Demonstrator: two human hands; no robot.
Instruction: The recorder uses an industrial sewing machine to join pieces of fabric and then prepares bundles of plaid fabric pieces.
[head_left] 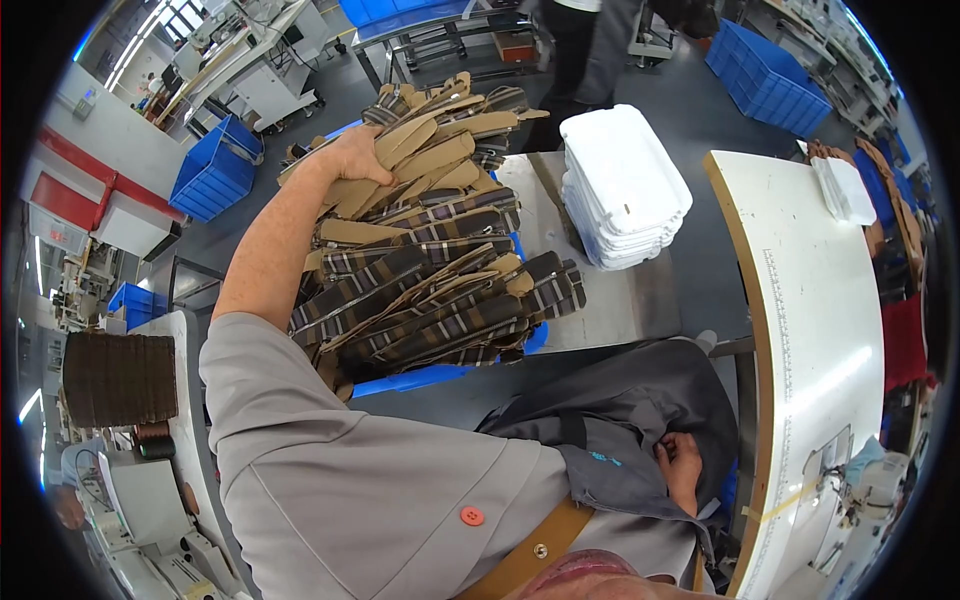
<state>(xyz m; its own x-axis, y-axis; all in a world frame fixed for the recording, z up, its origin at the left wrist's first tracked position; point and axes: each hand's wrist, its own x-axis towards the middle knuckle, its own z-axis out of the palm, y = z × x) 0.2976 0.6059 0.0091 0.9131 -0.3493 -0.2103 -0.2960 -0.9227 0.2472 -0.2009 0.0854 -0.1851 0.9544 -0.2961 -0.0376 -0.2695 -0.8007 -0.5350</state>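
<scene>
My left hand (357, 160) reaches out to the far side of a big pile of plaid fabric pieces with tan backing (420, 280). It is closed on some of the tan-sided pieces (405, 140) at the top of the pile, thumb on the near side; its other fingers are partly hidden behind them. Under the pile, the rim of a blue bin (415, 380) shows. My right hand (680, 465) rests on the dark grey cloth over my lap, fingers curled in, with nothing visible in them.
A stack of white trays (625, 185) stands on a metal-topped table (625, 310) right of the pile. Further right is a white worktable (820, 350) with a ruler edge. Blue crates (215, 170) stand on the floor, and a person in dark trousers (575, 60) is at the far side.
</scene>
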